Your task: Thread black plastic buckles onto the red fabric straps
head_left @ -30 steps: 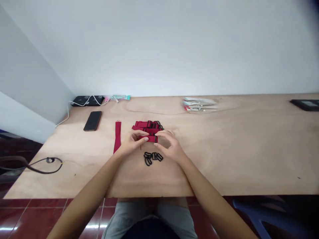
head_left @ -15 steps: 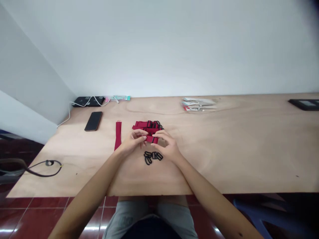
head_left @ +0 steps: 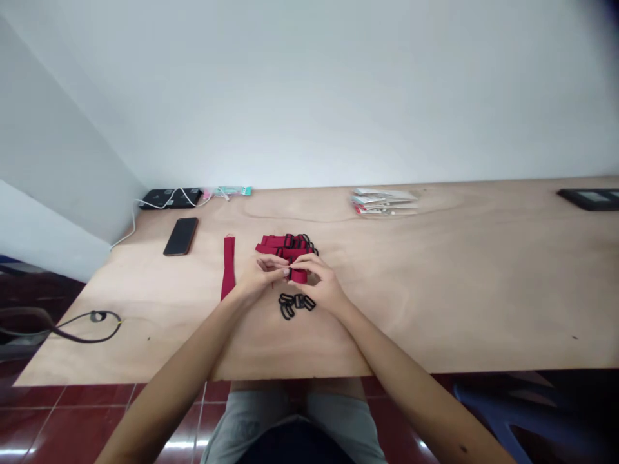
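A short red strap [head_left: 300, 276] with a black slide buckle is pinched between my two hands. My left hand [head_left: 261, 272] closes on its left end, at the buckle, while my right hand [head_left: 319, 278] holds the looped right side. Just behind my fingers lies a pile of red straps [head_left: 275, 241] fitted with black buckles. Several loose black buckles [head_left: 288, 305] rest on the table in front of my hands. A separate red strap [head_left: 229, 264] lies lengthwise to the left of my left hand.
A phone [head_left: 180, 236] and black boxes with a white cable [head_left: 169, 198] are at the back left. Packets [head_left: 385, 201] lie near the wall; a dark device [head_left: 590, 199] is at far right. A black cable [head_left: 87, 328] crosses the left table edge.
The buckle on the held strap has shifted left to my left fingertips, and a red loop now shows on its right. My hands have drawn closer together.
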Tool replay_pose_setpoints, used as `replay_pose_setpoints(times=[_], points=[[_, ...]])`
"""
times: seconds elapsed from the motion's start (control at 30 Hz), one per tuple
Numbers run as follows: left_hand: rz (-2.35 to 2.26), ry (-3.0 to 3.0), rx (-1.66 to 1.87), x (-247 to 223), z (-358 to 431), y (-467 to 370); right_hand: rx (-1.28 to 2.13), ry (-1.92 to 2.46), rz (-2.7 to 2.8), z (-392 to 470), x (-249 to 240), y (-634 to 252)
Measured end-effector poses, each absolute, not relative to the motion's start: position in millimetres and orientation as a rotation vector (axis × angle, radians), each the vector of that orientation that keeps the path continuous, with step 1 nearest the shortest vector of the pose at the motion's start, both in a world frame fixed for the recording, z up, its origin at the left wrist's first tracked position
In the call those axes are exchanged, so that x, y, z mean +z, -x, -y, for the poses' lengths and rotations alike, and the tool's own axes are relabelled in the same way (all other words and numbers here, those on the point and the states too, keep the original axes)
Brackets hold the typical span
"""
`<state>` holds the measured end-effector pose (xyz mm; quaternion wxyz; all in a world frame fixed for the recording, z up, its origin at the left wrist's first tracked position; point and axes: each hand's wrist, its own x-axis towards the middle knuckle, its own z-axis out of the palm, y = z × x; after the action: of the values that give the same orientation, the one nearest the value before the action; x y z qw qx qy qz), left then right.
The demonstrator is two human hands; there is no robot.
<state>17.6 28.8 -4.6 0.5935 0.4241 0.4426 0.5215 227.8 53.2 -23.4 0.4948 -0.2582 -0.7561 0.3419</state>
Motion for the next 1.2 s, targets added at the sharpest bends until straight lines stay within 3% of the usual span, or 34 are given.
replay_pose_setpoints(times=[0.27, 0.67, 1.2], points=[[-1.049, -1.047, 1.240, -7, -28, -20, 0.820, 0.672, 1.817, -55, -30, -228], [-1.005, -1.333, 1.198, -6, -27, -16, 1.014, 0.744, 1.581, -54, -23, -226], [-0.990, -1.457, 1.172, 5, -23, -11, 1.334, 0.774, 1.657, -49, -9, -237]])
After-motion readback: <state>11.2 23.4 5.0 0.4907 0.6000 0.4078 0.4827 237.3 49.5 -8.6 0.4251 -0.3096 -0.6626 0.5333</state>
